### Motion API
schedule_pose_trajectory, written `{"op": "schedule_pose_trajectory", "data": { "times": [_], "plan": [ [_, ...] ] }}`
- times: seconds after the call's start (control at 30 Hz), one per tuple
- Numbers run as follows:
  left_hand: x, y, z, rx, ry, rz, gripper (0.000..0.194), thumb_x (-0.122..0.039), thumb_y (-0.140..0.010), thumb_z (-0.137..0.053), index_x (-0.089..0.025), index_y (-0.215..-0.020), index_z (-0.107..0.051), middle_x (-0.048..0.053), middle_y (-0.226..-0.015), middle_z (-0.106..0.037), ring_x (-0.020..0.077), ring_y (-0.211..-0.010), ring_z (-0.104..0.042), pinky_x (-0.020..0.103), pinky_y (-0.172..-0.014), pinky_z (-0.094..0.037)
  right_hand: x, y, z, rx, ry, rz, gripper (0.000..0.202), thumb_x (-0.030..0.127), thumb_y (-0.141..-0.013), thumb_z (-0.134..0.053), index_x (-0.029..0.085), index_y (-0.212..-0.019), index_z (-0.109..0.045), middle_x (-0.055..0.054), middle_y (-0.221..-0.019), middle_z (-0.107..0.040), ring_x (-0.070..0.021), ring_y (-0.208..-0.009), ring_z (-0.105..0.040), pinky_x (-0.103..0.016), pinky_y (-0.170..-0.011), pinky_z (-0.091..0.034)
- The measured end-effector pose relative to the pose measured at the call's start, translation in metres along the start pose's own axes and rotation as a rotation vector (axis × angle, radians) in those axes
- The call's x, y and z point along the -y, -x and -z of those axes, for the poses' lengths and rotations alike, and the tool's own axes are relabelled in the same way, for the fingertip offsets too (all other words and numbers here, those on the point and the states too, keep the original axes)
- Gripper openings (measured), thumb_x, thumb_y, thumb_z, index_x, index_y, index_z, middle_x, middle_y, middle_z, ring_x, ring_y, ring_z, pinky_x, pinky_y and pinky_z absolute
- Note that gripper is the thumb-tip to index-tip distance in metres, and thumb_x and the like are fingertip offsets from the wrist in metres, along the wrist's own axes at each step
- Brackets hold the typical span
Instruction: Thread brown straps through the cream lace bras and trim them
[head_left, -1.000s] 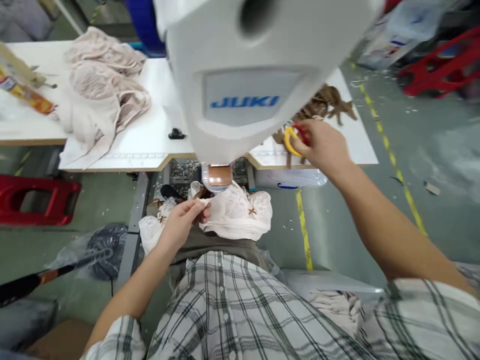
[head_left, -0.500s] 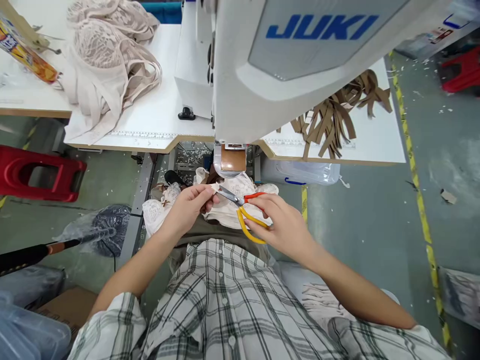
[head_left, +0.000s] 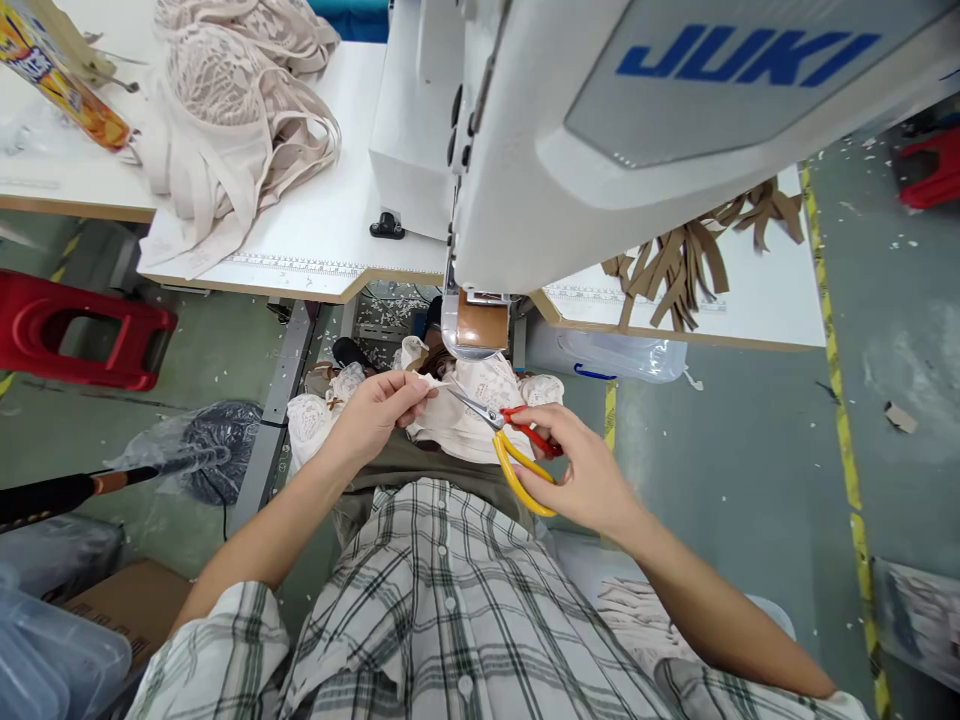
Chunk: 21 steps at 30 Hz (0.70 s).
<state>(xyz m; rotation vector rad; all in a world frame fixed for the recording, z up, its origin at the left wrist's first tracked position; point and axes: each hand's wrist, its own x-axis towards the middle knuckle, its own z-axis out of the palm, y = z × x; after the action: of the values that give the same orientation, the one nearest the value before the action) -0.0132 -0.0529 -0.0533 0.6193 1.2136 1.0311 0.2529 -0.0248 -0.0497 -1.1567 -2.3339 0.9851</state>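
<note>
My left hand pinches a small pale strip of fabric between thumb and fingertips. My right hand has its fingers in the loops of a pair of scissors with one red and one yellow handle. The blades point left toward the strip, their tips close to its end; whether they touch it I cannot tell. Below both hands, a cream lace bra lies bunched across the lap, under the front of the sewing machine.
More cream bras are heaped on the white tabletop at left. Brown strips lie at the table's right. A red stool stands on the left, a clear plastic box beneath the table.
My right hand has drawn the scissors a little right and down, off the pale strip. The left hand stays nearly in place. The whole view has shifted slightly, with the machine further right.
</note>
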Motion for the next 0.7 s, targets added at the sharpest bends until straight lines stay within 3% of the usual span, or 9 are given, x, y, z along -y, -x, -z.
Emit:
{"op": "schedule_pose_trajectory", "data": {
  "times": [0.23,0.43,0.7],
  "plan": [
    [-0.002,0.004,-0.005,-0.04,-0.193,-0.073,0.032,-0.046,-0.087,-0.065,-0.016,-0.077,-0.068,0.002,-0.071,-0.065,0.0095,-0.059,-0.049,0.023,-0.058,-0.04,0.011,-0.018,-0.014,0.034,-0.032,0.02,0.044,0.025,-0.075,-0.068,0.024,-0.117,-0.057,-0.005,-0.105,-0.066,-0.015,-0.069,-0.058,-0.031,-0.065,-0.053],
    [-0.009,0.007,-0.008,-0.068,-0.326,-0.095,0.03,-0.04,-0.088,-0.06,-0.016,-0.072,-0.066,0.003,-0.071,-0.066,0.0109,-0.059,-0.051,0.023,-0.058,-0.042,0.012,-0.026,-0.017,0.059,-0.013,0.026,0.04,0.029,-0.081,-0.069,0.026,-0.119,-0.059,-0.005,-0.11,-0.069,-0.0183,-0.079,-0.064,-0.032,-0.069,-0.054],
    [-0.002,0.005,-0.008,-0.087,-0.276,-0.088,0.035,-0.046,-0.087,-0.062,-0.016,-0.069,-0.063,0.001,-0.068,-0.062,0.0098,-0.058,-0.048,0.024,-0.057,-0.039,0.007,-0.018,-0.012,0.089,-0.001,0.017,0.033,0.035,-0.09,-0.066,0.027,-0.122,-0.064,-0.004,-0.105,-0.072,-0.0191,-0.085,-0.069,-0.032,-0.07,-0.056]
  ]
}}
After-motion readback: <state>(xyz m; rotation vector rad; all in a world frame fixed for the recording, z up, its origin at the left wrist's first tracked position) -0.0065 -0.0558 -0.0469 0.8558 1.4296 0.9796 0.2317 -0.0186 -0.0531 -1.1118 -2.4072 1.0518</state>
